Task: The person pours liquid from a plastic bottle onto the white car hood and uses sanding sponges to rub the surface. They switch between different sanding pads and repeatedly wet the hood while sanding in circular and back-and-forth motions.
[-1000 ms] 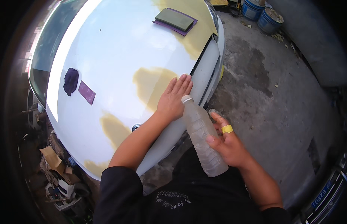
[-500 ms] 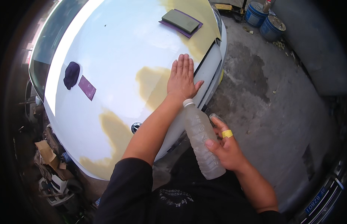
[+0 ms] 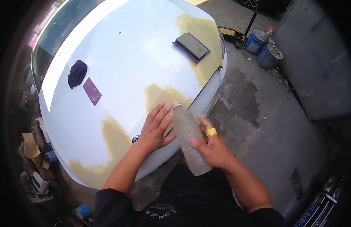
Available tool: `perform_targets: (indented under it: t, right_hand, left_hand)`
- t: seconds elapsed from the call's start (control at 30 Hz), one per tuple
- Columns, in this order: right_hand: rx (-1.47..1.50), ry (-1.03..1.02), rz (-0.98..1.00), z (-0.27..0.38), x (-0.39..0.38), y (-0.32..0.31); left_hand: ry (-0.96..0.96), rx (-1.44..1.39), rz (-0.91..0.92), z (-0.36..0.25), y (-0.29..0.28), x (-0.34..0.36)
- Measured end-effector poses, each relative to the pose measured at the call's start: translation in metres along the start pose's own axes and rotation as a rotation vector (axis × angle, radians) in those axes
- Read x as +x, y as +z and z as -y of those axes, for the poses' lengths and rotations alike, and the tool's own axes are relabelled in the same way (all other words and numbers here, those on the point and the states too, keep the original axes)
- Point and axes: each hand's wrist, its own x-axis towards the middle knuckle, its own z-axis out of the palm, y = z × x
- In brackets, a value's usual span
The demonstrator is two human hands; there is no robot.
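My right hand [image 3: 210,147] grips a cloudy plastic bottle [image 3: 188,142] with a white cap, tilted with its capped end away from me. A yellow band wraps one finger of that hand. My left hand [image 3: 158,128] is raised beside the bottle's upper part, fingers spread and holding nothing. Below it lies the white car hood [image 3: 118,75], marked with beige filler patches [image 3: 166,96]. On the hood's far right rests a grey-green sanding block [image 3: 191,46] over purple sandpaper [image 3: 202,59]. A dark cloth [image 3: 77,73] and a purple sandpaper sheet [image 3: 92,91] lie on its left.
Blue paint buckets [image 3: 270,56] stand at the back right beside a grey metal panel [image 3: 319,64]. Cardboard [image 3: 30,149] and scrap parts pile up on the left. Another car's front [image 3: 319,208] shows at the lower right. The concrete floor [image 3: 266,151] has dark stains.
My left hand has drawn back from the hood's front edge toward the bottle, its fingers now bent and spread. The bottle has shifted slightly left in my right hand. The view has moved too.
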Motion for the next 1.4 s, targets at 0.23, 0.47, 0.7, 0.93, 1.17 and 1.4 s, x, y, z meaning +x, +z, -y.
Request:
perform_targets:
  t: [0.23,0.47,0.7,0.93,1.17,1.4]
  right_hand:
    - [0.044,-0.053,0.198,0.060,0.049,0.011]
    - [-0.547,-0.392,-0.271,0.057,0.201,-0.062]
    - [-1.020,-0.250,-0.301,0.053,0.315,-0.080]
    - [-0.718,-0.359,-0.304,0.029,0.347,-0.086]
    - [-0.268,-0.443,-0.285,0.041,0.329,-0.105]
    - [0.940,-0.242,0.482,0.035,0.252,-0.105]
  left_hand:
    - [0.020,-0.036,-0.138,0.026,-0.020,0.009]
    - [-0.656,-0.872,-0.894,0.071,-0.024,-0.013]
    - [-0.743,-0.771,-1.235,0.120,-0.032,-0.019]
    - [-0.697,-0.695,-1.247,0.129,-0.023,-0.039]
    - [-0.744,-0.776,-1.277,0.128,-0.025,-0.035]
    - [-0.730,-0.832,-1.222,0.130,-0.026,-0.041]
